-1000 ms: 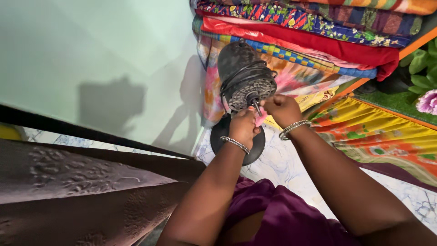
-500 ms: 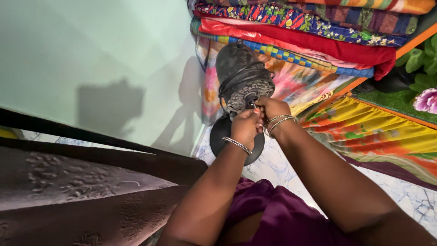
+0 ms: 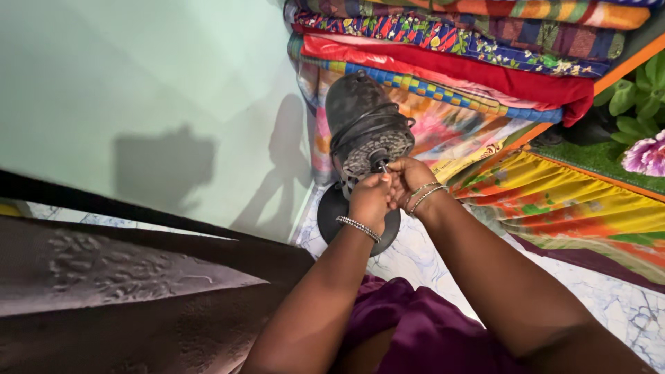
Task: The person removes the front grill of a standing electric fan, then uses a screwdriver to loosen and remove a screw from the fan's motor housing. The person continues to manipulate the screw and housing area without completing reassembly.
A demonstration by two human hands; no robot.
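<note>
A dark, dusty fan motor [image 3: 360,118] without blades or guard stands on a round black base [image 3: 331,216] on the floor by the wall. Its short metal shaft [image 3: 382,165] sticks out of the motor's front face toward me. My left hand [image 3: 369,199], with a beaded bracelet at the wrist, is closed with its fingertips pinched at the foot of the shaft. My right hand [image 3: 410,181], wearing thin bangles, presses against the left one with its fingers curled at the same spot. What the right fingers hold is hidden.
A pale green wall [image 3: 138,104] rises on the left. Stacked colourful folded cloths [image 3: 485,55] lie behind the fan, and a yellow and orange cloth [image 3: 575,208] lies on the right. A dark carved wooden panel [image 3: 104,284] is at lower left, white marble floor [image 3: 623,312] at lower right.
My right hand has moved left and joined my left hand at the shaft. The left hand has stayed at the motor's front.
</note>
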